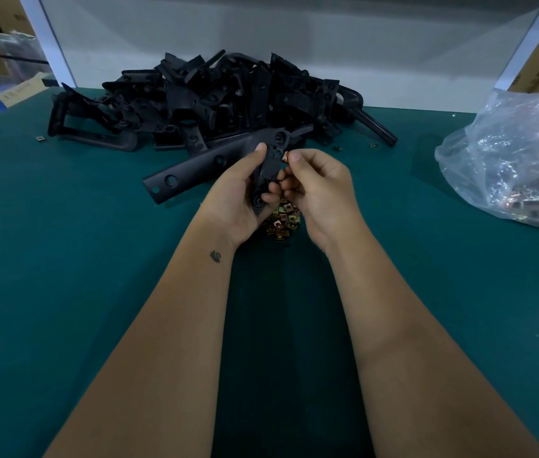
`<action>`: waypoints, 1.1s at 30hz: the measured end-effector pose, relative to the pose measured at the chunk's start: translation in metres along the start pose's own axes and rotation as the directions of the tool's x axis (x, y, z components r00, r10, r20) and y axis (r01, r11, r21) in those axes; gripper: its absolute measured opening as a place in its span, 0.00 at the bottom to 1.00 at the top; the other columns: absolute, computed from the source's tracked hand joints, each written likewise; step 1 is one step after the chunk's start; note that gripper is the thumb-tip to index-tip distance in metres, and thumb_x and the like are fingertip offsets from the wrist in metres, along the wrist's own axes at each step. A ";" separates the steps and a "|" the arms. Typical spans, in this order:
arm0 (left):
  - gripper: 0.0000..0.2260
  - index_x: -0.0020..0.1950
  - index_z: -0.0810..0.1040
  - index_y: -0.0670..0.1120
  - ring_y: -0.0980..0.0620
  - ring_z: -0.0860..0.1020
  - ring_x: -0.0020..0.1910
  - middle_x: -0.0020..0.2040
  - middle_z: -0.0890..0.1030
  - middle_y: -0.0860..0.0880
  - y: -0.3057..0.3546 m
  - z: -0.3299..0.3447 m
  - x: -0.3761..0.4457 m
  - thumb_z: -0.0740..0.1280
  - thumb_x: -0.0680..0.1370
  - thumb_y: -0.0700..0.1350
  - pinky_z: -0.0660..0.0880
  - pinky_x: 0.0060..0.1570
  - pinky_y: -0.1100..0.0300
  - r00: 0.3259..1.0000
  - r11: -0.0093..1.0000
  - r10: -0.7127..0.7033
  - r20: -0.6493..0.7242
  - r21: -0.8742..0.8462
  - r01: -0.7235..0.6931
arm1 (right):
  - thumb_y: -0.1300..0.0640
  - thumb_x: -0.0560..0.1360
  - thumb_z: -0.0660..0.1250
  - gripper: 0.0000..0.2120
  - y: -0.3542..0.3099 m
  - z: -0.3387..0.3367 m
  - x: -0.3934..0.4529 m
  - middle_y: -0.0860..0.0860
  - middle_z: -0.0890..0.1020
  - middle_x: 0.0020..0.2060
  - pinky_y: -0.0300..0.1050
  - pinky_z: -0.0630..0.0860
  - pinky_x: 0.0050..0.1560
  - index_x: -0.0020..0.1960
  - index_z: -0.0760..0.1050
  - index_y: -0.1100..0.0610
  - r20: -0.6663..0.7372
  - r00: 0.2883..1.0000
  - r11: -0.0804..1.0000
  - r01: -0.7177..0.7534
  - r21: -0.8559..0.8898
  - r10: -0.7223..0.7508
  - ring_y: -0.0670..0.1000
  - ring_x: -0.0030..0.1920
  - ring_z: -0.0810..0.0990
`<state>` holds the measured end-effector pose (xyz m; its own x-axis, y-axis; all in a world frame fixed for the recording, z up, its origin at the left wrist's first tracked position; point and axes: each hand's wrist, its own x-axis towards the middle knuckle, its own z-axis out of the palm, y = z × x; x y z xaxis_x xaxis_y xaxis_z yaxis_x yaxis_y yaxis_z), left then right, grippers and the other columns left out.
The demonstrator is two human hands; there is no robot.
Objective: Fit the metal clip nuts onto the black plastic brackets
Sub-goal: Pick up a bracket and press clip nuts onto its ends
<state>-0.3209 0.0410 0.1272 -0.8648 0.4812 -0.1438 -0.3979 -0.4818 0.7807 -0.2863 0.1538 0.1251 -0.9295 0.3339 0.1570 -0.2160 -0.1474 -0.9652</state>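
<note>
My left hand (241, 196) holds a long, matte black plastic bracket (269, 160) above the green table (63, 259), fingers curled round its lower arm and thumb laid along its face. The bracket is angled: one flat arm with round holes runs away to the left and down toward the table, while the shorter arm stands nearly upright in my grip, its long axis pointing away from me, with a round boss at the top and another near my palm. My right hand (314, 190) pinches a small copper-coloured metal clip nut (284, 157) between thumb and forefinger, right against the right edge of the upright arm; I cannot tell whether it is already seated. Just under my hands lies a small heap of brass-coloured square clip nuts (283, 221) on the table. Beyond them, against the pale wall, sits a big loose pile of black plastic brackets (195, 97), with a few stray nuts near its edges. To the far right, a crumpled clear plastic bag (512, 153) rests on the table, holding more coppery metal pieces in its lower part.
</note>
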 end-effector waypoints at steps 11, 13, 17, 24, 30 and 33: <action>0.15 0.46 0.78 0.41 0.58 0.72 0.30 0.35 0.77 0.49 0.001 0.003 -0.004 0.63 0.82 0.52 0.69 0.27 0.70 0.999 0.997 0.042 0.025 0.066 -0.044 | 0.64 0.79 0.65 0.07 -0.003 0.003 -0.003 0.51 0.76 0.28 0.50 0.80 0.36 0.43 0.78 0.60 -0.003 1.000 0.991 0.030 0.129 -0.030 0.48 0.29 0.75; 0.15 0.47 0.78 0.41 0.58 0.72 0.29 0.34 0.77 0.49 0.002 0.004 -0.005 0.62 0.82 0.52 0.69 0.26 0.70 0.997 0.998 0.056 0.057 -0.018 -0.055 | 0.63 0.79 0.66 0.07 -0.006 0.007 -0.004 0.51 0.75 0.28 0.46 0.79 0.30 0.43 0.78 0.61 0.028 0.999 0.977 0.009 0.212 -0.016 0.49 0.28 0.75; 0.16 0.47 0.79 0.41 0.58 0.71 0.28 0.33 0.76 0.48 0.003 0.006 -0.007 0.60 0.83 0.52 0.68 0.26 0.71 0.993 0.993 0.079 0.086 -0.091 -0.071 | 0.62 0.78 0.67 0.08 -0.010 0.011 -0.005 0.52 0.73 0.28 0.44 0.78 0.29 0.41 0.78 0.60 0.065 0.998 0.963 -0.006 0.270 -0.012 0.49 0.28 0.74; 0.15 0.48 0.79 0.42 0.58 0.72 0.28 0.33 0.77 0.49 0.001 0.007 -0.010 0.61 0.82 0.52 0.68 0.26 0.70 0.996 0.997 0.033 0.082 -0.072 -0.027 | 0.60 0.78 0.68 0.09 -0.010 0.009 -0.007 0.50 0.72 0.28 0.41 0.76 0.26 0.39 0.78 0.58 0.064 0.998 0.982 -0.032 0.187 0.020 0.46 0.26 0.75; 0.14 0.49 0.79 0.42 0.58 0.72 0.29 0.34 0.77 0.50 0.000 0.006 -0.008 0.62 0.82 0.52 0.67 0.26 0.70 0.996 0.999 0.030 0.080 0.023 -0.032 | 0.59 0.77 0.69 0.08 -0.010 0.006 -0.007 0.51 0.73 0.29 0.40 0.76 0.26 0.39 0.78 0.59 0.022 1.000 0.996 0.004 0.084 -0.006 0.45 0.25 0.75; 0.12 0.48 0.79 0.42 0.57 0.72 0.30 0.36 0.78 0.50 -0.002 0.008 -0.006 0.63 0.82 0.49 0.68 0.27 0.69 0.996 0.989 0.091 -0.002 0.117 -0.090 | 0.59 0.79 0.67 0.08 -0.009 0.005 -0.008 0.42 0.74 0.23 0.34 0.72 0.26 0.41 0.79 0.59 -0.036 0.998 0.999 0.051 -0.020 -0.052 0.39 0.24 0.73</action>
<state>-0.3126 0.0450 0.1317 -0.8979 0.4341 -0.0735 -0.2798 -0.4338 0.8564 -0.2787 0.1477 0.1334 -0.9057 0.3744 0.1990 -0.2570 -0.1115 -0.9599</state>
